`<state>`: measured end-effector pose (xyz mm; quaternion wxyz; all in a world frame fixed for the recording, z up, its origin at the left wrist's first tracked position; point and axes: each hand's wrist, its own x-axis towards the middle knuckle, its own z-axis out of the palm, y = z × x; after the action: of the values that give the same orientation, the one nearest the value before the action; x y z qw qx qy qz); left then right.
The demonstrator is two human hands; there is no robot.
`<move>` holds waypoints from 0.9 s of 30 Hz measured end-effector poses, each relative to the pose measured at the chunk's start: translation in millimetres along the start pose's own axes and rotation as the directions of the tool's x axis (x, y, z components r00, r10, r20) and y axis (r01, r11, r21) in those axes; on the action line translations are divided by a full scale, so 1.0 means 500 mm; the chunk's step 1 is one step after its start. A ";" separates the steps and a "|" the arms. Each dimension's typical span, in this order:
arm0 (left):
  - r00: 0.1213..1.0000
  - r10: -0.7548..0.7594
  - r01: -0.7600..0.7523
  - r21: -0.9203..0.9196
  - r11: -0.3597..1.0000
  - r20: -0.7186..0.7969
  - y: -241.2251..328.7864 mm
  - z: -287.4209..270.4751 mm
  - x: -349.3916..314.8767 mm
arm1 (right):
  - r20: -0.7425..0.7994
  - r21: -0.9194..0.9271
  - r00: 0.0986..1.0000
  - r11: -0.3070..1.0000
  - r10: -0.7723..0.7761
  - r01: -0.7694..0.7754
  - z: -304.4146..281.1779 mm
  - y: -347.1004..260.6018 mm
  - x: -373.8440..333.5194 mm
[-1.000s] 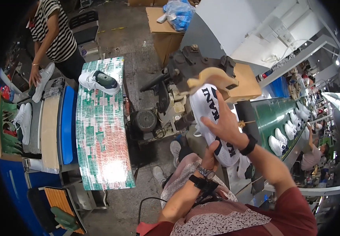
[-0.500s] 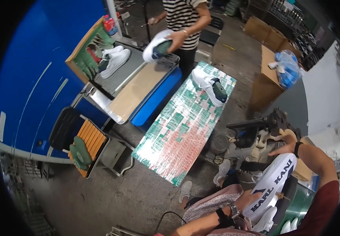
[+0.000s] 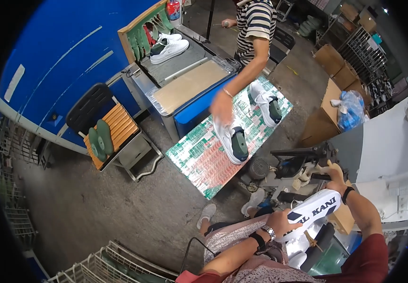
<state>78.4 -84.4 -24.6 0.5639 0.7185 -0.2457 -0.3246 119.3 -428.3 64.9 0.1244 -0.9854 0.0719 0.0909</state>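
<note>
A white shoe [image 3: 315,210] with dark lettering along its sole lies tilted at the lower right, sole toward me. My left hand [image 3: 280,223] is closed around its near end. At its far end my right hand [image 3: 338,181] has its fingers stretched out beside a dark machine [image 3: 298,165]; its fingertips are partly lost against yellowish parts there. Below the held shoe, a pale shoe part [image 3: 298,259] shows near a green surface [image 3: 329,258].
A co-worker's blurred hand [image 3: 222,107] is at a white-and-green shoe [image 3: 232,144] on the patterned table [image 3: 197,167]; another shoe [image 3: 266,107] stands beyond. Green insole-shaped pieces [image 3: 101,137] lie on a slatted chair [image 3: 114,129]. A wire rack [image 3: 91,269] stands lower left.
The co-worker's shoe has gone from the hand in the air down onto the table. My held shoe has turned flatter, its sole facing me more. The view has shifted left.
</note>
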 end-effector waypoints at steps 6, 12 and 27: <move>0.994 0.112 -0.111 0.057 0.992 -0.015 -0.017 0.022 0.006 | -0.093 0.000 0.992 0.996 -0.083 0.084 -0.014 -0.015 -0.094; 0.940 0.333 -0.333 -0.014 0.943 0.079 -0.116 -0.128 -0.062 | 0.306 0.215 0.653 0.618 0.693 -0.757 0.004 -0.252 -0.132; 0.956 0.191 -0.290 0.794 0.534 0.221 -0.268 -0.360 -0.265 | 0.080 0.706 0.788 -0.593 0.610 0.388 0.291 -0.344 -0.277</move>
<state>122.1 160.8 -101.9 0.1922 0.8377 -0.4940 -0.1311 -10.8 -209.5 -6.3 0.8742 -0.2504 0.2968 -0.2916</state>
